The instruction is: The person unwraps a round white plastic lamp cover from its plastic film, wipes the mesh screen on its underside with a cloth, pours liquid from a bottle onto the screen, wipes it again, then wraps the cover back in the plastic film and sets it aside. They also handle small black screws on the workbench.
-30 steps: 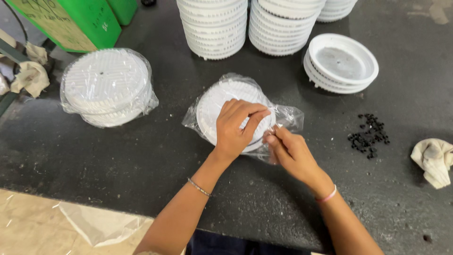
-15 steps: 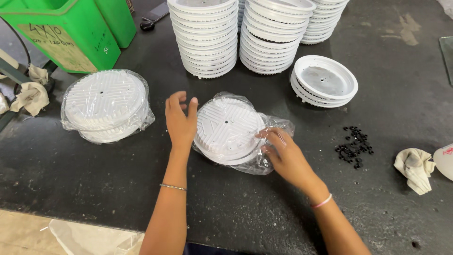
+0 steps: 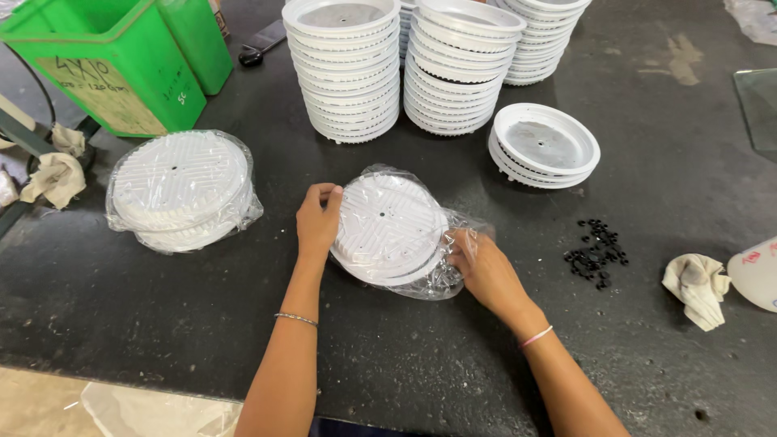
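The bagged disc stack (image 3: 388, 231) lies flat on the dark worktop (image 3: 162, 324), squarely between the two hands, so neither has to reach. The left hand (image 3: 318, 222) sits against its left rim, fingers curled over the edge and pressing on the plastic film, thumb tucked along the side. The right hand (image 3: 479, 267) is at the lower right edge, where the loose mouth of the clear bag (image 3: 449, 279) bunches out; its fingers are pinched closed on that crumpled film rather than on the discs themselves. The open end of the bag therefore points to the right hand, and the closed, taut end to the left.

The stack is round, so it has no long axis to speak of (only the bag's tail gives it a direction). The discs are white, moulded plastic, with a ribbed, maze-like face and a small centre hole, and the film over them glints.

Well to the left lies another wrapped stack (image 3: 180, 190); behind stand tall unwrapped stacks (image 3: 344, 69), and off to the right a scatter of small black pieces (image 3: 597, 252).
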Action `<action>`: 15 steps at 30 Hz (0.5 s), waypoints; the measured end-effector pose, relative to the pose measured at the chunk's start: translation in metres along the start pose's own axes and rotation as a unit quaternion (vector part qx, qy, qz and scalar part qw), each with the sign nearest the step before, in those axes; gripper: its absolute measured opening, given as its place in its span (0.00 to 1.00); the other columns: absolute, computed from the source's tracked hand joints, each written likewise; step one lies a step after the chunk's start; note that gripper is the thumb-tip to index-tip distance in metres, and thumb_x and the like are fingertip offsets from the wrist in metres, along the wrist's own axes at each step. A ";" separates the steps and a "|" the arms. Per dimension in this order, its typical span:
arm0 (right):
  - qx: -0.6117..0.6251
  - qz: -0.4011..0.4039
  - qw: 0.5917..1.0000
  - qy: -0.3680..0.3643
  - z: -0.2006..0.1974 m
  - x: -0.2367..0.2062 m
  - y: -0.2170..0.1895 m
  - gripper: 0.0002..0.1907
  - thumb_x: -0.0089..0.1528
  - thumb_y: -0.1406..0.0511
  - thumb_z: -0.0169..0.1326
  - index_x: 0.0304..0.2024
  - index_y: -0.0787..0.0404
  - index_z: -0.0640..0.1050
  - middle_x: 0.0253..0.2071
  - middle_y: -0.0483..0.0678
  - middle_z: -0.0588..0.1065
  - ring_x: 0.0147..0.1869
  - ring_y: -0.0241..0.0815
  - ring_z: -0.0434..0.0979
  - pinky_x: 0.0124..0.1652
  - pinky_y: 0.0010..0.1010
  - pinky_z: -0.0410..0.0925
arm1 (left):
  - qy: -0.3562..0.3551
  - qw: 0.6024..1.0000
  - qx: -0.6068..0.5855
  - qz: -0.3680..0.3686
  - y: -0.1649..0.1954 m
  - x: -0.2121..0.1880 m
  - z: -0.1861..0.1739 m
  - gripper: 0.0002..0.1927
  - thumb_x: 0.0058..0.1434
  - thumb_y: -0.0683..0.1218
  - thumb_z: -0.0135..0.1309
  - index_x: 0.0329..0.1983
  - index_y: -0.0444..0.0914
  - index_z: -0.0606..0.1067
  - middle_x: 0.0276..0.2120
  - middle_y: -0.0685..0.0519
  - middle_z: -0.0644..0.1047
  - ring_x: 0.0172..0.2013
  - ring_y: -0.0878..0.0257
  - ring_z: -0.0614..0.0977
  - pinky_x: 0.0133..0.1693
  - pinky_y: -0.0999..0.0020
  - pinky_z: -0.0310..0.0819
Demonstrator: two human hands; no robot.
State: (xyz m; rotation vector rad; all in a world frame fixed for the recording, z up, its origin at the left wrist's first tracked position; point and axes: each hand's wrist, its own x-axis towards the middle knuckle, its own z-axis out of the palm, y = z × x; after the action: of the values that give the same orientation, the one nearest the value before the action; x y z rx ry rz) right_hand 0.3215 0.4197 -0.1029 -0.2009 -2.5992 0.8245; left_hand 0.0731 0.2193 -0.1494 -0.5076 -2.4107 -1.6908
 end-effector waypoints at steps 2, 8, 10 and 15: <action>-0.042 -0.049 0.998 0.004 -0.008 0.001 0.005 0.13 0.58 0.72 0.55 0.46 0.60 0.77 0.44 0.53 0.77 0.50 0.59 0.74 0.48 0.45 0.68 | -0.003 1.000 -0.019 0.014 -0.001 0.000 0.000 0.17 0.67 0.53 0.54 0.48 0.35 0.78 0.41 0.47 0.83 0.44 0.56 0.84 0.48 0.63 0.74; -0.065 -0.001 0.994 -0.090 -0.034 0.000 0.015 0.13 0.55 0.76 0.48 0.34 0.58 0.81 0.38 0.50 0.78 0.50 0.56 0.73 0.50 0.44 0.67 | 0.024 1.000 -0.006 -0.016 -0.003 0.001 0.001 0.16 0.67 0.52 0.54 0.46 0.35 0.79 0.38 0.48 0.83 0.39 0.58 0.83 0.45 0.64 0.75; -0.063 -0.029 0.996 -0.053 -0.037 -0.001 0.014 0.11 0.53 0.77 0.49 0.28 0.59 0.80 0.39 0.51 0.78 0.51 0.56 0.74 0.51 0.44 0.68 | 0.035 0.999 -0.022 -0.021 -0.004 0.003 0.000 0.15 0.68 0.51 0.54 0.46 0.35 0.79 0.37 0.49 0.83 0.38 0.59 0.83 0.44 0.65 0.75; 0.023 -0.074 0.996 0.049 -0.027 0.000 0.003 0.12 0.56 0.78 0.49 0.37 0.62 0.79 0.46 0.54 0.78 0.50 0.56 0.77 0.49 0.42 0.70 | 0.041 0.998 -0.041 -0.003 -0.013 0.007 -0.002 0.14 0.69 0.51 0.53 0.46 0.35 0.78 0.36 0.50 0.83 0.38 0.61 0.84 0.44 0.67 0.76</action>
State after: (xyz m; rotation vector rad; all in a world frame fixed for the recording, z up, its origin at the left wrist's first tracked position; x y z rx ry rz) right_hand 0.3331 0.4362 -0.0852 -0.0331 -2.4671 0.7992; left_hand 0.0619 0.2150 -0.1584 -0.4336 -2.2961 -1.7818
